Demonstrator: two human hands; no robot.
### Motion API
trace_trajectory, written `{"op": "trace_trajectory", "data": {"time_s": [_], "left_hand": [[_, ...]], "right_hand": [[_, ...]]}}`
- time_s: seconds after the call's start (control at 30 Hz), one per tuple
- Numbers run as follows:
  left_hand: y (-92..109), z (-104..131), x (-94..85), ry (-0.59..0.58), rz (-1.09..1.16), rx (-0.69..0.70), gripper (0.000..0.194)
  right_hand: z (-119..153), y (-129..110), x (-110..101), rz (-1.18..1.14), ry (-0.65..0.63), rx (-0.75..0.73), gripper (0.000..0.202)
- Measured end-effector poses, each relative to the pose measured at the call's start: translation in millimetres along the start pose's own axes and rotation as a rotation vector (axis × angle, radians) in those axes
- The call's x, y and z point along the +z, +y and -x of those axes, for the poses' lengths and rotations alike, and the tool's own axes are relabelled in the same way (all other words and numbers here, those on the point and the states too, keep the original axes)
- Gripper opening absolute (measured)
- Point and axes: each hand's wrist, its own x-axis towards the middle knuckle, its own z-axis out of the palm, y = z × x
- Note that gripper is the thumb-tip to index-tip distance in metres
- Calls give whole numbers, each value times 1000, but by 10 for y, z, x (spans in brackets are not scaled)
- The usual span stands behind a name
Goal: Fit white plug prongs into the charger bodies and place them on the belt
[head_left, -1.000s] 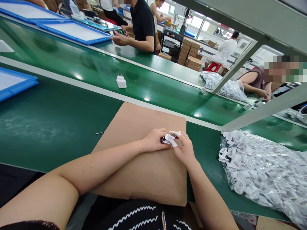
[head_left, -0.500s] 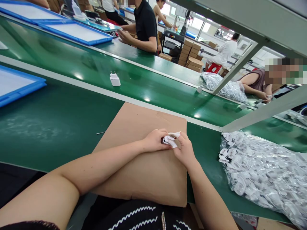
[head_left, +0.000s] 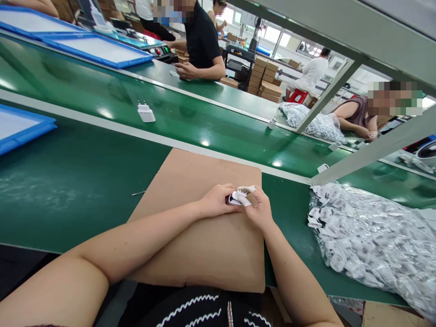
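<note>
Over a brown cardboard sheet (head_left: 204, 245), my two hands meet at a small white charger housing (head_left: 234, 199) with a dark opening. My left hand (head_left: 220, 200) has its fingers closed around the housing from the left. From the right, my right hand (head_left: 260, 209) pinches at the same piece. White coverings (head_left: 243, 200) wrap its thumb and forefinger tips, and cardboard shows through the gap between those fingers. Much of the housing is hidden by my fingers.
To the right lies a clear plastic bag (head_left: 371, 240) full of white parts. A white plug charger (head_left: 146, 113) stands on the green conveyor belt (head_left: 204, 122). A blue-rimmed tray (head_left: 27, 129) is at left, a slanted metal post (head_left: 361, 152) at right. Co-workers sit across.
The view has shifted slightly. The plug charger on the belt appears farther left, and another white piece now shows beside the post. My hands keep nearly the same hold.
</note>
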Motion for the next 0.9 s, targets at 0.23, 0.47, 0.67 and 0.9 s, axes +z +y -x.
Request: {"op": "trace_trajectory", "data": {"time_s": [0.23,0.47,0.67,0.9], "left_hand": [[-18,2,2,1,31,-9,32],[-18,-2,4,2,19,1,24],[-15,-6,27,13,14,3,21],[23,4,45,37,26,-16,18]], "right_hand": [[73,-108,-12,161,19,-133,23],[62,-93,-3,330,-20,-227,21],[79,-58,34,381,17,-222,15],[106,-51,85,443,61,-182,24]]}}
